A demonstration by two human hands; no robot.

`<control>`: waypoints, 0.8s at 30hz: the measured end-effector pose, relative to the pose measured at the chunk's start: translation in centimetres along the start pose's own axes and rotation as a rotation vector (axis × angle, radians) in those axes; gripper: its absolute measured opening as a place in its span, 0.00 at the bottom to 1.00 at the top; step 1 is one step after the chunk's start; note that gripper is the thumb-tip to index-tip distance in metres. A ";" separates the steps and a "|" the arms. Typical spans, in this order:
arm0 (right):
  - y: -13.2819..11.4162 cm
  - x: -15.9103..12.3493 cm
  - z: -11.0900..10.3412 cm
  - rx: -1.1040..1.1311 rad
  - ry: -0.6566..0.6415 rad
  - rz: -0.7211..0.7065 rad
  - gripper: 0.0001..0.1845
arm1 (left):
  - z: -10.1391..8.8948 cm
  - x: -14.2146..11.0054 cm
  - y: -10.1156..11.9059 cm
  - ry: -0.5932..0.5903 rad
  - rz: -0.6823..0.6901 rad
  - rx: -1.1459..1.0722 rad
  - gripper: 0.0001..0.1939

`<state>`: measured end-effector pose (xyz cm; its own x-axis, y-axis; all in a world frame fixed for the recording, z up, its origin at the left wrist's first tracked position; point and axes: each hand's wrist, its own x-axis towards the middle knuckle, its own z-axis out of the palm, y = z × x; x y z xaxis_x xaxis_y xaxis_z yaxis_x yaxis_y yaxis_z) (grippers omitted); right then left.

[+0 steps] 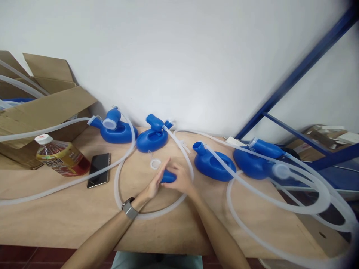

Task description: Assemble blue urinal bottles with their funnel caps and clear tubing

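Note:
A small blue plastic piece (168, 177) is between my two hands above the middle of the table. My right hand (181, 180) curls around its right side and grips it. My left hand (157, 183) presses its palm along the left side, fingers straight and pointing away from me; a watch is on that wrist. Most of the piece is hidden. Just beyond my left hand is a round whitish cap (155, 163) with a small strap. Farther back sits a blue urinal bottle (153, 141). A clear tube (165, 213) loops around my hands on the table.
Another blue bottle (120, 133) stands back left, and two more (215, 166) (249, 164) are on the right with coiled tubes. A phone (98, 170), a drink bottle (61, 157) and an open cardboard box (56, 108) are at left. A blue metal frame (297, 71) rises at right.

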<state>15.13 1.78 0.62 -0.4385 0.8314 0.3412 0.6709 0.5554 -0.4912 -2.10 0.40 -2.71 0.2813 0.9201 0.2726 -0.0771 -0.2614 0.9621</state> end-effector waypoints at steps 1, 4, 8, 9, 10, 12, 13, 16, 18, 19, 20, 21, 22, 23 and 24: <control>0.3 0.1 -0.2 -0.023 -0.023 -0.013 0.31 | -0.1 0.4 -0.3 0.019 -0.021 0.054 0.38; 1.2 0.7 -0.4 -0.151 -0.041 -0.025 0.33 | -1.5 1.6 -0.9 0.120 -0.057 0.213 0.34; 1.3 0.9 0.1 -0.239 0.033 -0.017 0.38 | -4.9 2.3 -0.8 0.174 -0.056 0.516 0.22; 1.1 0.9 0.1 -0.210 0.055 -0.041 0.38 | -5.7 2.3 -0.8 0.151 -0.060 0.585 0.18; 0.9 0.9 0.0 -0.170 0.090 -0.068 0.35 | -6.2 2.2 -0.7 0.123 -0.065 0.648 0.14; 0.8 0.8 -0.8 -0.098 0.218 -0.087 0.23 | -6.8 2.0 -0.8 0.069 -0.073 0.754 0.09; 1.0 0.7 -1.6 -0.089 0.303 -0.059 0.18 | -6.9 1.9 -0.8 0.049 -0.074 0.799 0.08; 2.9 0.2 -5.1 -0.213 0.501 0.133 0.17 | -6.7 1.8 -0.8 -0.006 -0.073 0.907 0.06; 5.0 -0.4 -7.5 -0.358 0.513 0.252 0.20 | -6.6 1.9 -0.7 -0.036 -0.081 0.960 0.04; 6.1 -0.8 -8.6 -0.434 0.476 0.289 0.22 | -6.5 2.0 -0.6 -0.046 -0.090 0.981 0.03; 7.2 -1.3 -9.6 -0.508 0.427 0.319 0.24 | -6.4 2.0 -0.4 -0.054 -0.100 1.000 0.03; 8.1 -1.7 -10.5 -0.573 0.377 0.346 0.27 | -6.4 2.0 -0.3 -0.060 -0.111 1.015 0.03; 8.9 -2.1 -11.2 -0.617 0.332 0.372 0.31 | -6.3 1.9 -0.1 -0.065 -0.119 1.026 0.04; 9.5 -2.4 -11.9 -0.639 0.294 0.402 0.34 | -6.2 1.9 0.1 -0.071 -0.126 1.033 0.05; 9.9 -2.6 -12.4 -0.640 0.256 0.434 0.37 | -6.2 1.8 0.2 -0.076 -0.132 1.037 0.07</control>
<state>30.31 4.90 4.81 0.0379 0.8990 0.4363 0.9954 0.0044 -0.0954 -7.52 3.82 -2.00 0.2896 0.9483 0.1302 0.8062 -0.3150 0.5009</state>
